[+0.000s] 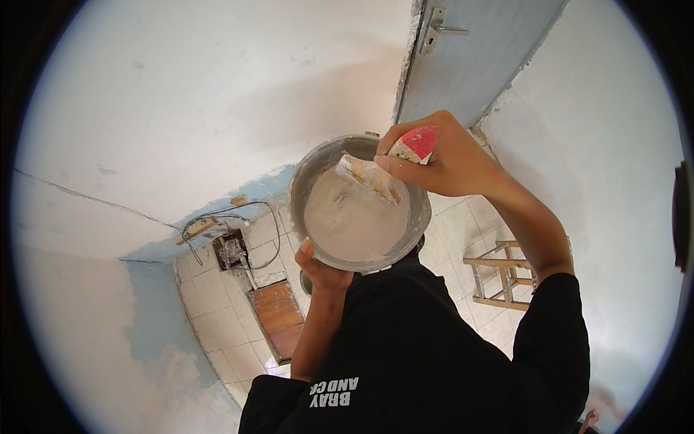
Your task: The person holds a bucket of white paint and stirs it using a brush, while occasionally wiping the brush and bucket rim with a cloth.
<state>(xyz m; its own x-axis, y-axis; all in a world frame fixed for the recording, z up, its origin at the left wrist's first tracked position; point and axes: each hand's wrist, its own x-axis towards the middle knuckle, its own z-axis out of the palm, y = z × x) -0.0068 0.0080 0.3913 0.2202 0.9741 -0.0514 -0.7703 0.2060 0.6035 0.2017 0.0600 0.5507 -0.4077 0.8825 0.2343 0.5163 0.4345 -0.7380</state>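
Observation:
A round grey bucket (300,195) holds pale, creamy paint (354,231) and is tilted so its mouth faces me. My left hand (322,271) grips its near left rim, thumb up along the edge and the other fingers hidden underneath. Over the far right side of the mouth, my right hand (448,159) is closed round a paintbrush (369,177). Its handle end is red and white with splatters. The wide, paint-coated head points down to the left, at the surface of the paint. Whether the tip dips in is hard to tell.
White walls with blue patches (152,311) surround me. A grey door (484,58) stands at the far right. On the tiled floor are a wooden stool (499,298), a brown wooden panel (277,315), a dirty box-like object (231,251) and a loose cable (278,235).

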